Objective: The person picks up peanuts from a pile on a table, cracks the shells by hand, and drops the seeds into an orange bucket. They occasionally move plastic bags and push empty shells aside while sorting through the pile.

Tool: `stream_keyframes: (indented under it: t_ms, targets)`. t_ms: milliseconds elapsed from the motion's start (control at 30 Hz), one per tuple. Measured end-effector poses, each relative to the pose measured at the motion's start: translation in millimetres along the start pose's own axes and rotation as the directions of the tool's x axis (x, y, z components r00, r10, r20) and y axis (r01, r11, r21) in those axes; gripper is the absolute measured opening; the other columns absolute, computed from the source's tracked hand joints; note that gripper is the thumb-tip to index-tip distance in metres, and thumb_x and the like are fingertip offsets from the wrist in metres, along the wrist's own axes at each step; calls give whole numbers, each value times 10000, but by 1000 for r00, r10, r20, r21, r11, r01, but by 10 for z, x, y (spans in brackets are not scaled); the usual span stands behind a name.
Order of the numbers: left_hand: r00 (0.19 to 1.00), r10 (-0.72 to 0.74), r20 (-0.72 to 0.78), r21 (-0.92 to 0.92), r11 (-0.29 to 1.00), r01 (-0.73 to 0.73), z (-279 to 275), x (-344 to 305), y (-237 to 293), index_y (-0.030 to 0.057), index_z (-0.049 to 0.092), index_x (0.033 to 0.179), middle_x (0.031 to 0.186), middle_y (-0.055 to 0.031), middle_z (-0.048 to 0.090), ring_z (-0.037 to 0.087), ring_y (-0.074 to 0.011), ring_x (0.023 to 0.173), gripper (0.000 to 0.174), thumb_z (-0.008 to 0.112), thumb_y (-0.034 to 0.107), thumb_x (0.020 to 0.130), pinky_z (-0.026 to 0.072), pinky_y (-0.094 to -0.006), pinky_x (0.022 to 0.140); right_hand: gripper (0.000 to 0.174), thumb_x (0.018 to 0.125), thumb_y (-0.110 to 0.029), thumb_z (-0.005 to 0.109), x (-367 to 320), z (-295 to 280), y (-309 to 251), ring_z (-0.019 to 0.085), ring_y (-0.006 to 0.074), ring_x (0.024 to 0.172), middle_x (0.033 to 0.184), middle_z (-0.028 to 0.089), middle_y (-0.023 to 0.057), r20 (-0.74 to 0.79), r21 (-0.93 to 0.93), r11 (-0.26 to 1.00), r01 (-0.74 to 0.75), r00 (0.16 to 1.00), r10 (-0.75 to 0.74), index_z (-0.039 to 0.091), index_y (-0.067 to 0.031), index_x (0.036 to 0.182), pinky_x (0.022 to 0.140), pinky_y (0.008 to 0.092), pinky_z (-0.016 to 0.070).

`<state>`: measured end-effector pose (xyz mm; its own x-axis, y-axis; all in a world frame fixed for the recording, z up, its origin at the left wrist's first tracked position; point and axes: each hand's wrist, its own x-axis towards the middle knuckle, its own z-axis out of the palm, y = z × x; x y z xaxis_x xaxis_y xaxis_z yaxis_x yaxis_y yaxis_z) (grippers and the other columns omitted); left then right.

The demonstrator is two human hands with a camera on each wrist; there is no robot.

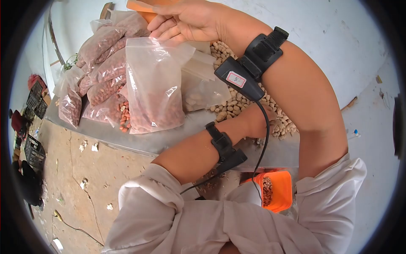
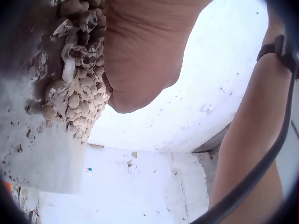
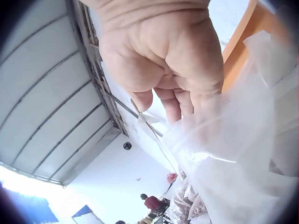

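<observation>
In the head view the right hand (image 1: 186,23), palm upward and fingers loosely bent, is at the mouth of a clear plastic bag (image 1: 154,86) with reddish nuts low inside. Some of its fingertips are behind the bag's film in the right wrist view, where the hand (image 3: 163,56) shows no visible grip. An orange object (image 1: 146,13) lies beside that hand. The left hand (image 1: 258,120) is at the pile of unshelled peanuts (image 1: 228,103); its fingers are mostly hidden. Only the heel of the left hand (image 2: 145,56) shows beside the peanuts (image 2: 84,100) in the left wrist view.
Several filled bags (image 1: 101,46) are heaped on the left of the metal table (image 1: 135,142), with loose red nuts (image 1: 124,116) near them. Below the table's edge stands an orange container (image 1: 281,190) holding nuts. Dark crates (image 1: 34,150) stand at far left; cables hang from both wrists.
</observation>
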<state>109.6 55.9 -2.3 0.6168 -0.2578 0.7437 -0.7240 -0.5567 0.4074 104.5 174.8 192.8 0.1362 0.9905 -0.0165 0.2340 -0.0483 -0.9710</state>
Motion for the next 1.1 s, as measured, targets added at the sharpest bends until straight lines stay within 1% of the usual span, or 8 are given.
stream_keyframes:
  t_ms: [100,233,433,467,567,633,833,1100]
  targets:
    - [988,-90,127,42,995,85,0,9,-68,78,565,615,643,-118,571,571,-327,662,140,637,189,660,461,-426,623,252,912,-203,530,-334,-96,-111,593,162,746,889,584,109,-112,101,989,110,989,-99,588,37,963,697,257,517]
    - [989,-135,54,22,991,134,-66,6,-40,61,556,627,642,-129,577,576,-339,652,142,612,182,674,453,-418,588,218,907,-194,551,-908,-488,80,599,137,712,834,596,74,-178,89,936,340,930,-320,600,17,935,653,224,524]
    - [961,-250,114,-18,967,254,-121,61,8,41,566,689,678,-155,576,562,-352,648,136,578,176,710,453,-411,594,248,898,-204,559,-2302,-580,696,574,94,751,886,616,42,-351,-327,943,66,918,-186,613,-3,1033,657,225,477]
    - [980,-191,53,-54,980,194,-56,18,-53,30,606,782,668,-116,585,544,-213,571,145,596,174,762,439,-324,558,241,885,-203,571,-2486,-567,834,559,73,713,844,622,32,-374,-382,924,-15,917,-140,623,-3,1010,621,226,460]
    - [944,-284,166,-147,940,308,-101,14,-39,23,630,842,682,-102,602,550,-186,585,180,606,181,759,442,-299,564,157,849,-81,588,-2913,-494,1248,550,69,701,834,622,20,-449,-320,934,-158,894,-3,629,2,976,618,215,452]
    - [958,-235,161,-184,947,263,-122,39,-13,29,648,776,716,-137,610,587,-269,649,173,611,177,695,465,-350,607,139,829,-35,593,-3075,-500,1548,554,83,717,841,621,22,-507,-381,896,-229,862,4,631,1,958,634,232,458]
    - [919,-186,347,-329,894,305,-241,16,-40,1,657,836,750,-84,637,565,-143,691,179,605,134,728,449,-279,633,132,798,-24,593,-3112,-504,1885,596,217,783,873,615,98,-501,-634,735,-241,852,-153,632,-8,923,704,309,471]
    - [914,-321,249,-291,875,387,-247,24,-68,-19,657,830,700,-35,585,516,-97,670,300,565,262,883,426,-238,616,115,721,-84,618,-2908,-443,2054,554,293,876,867,553,104,-440,-890,269,-368,847,-298,621,-53,831,750,375,473]
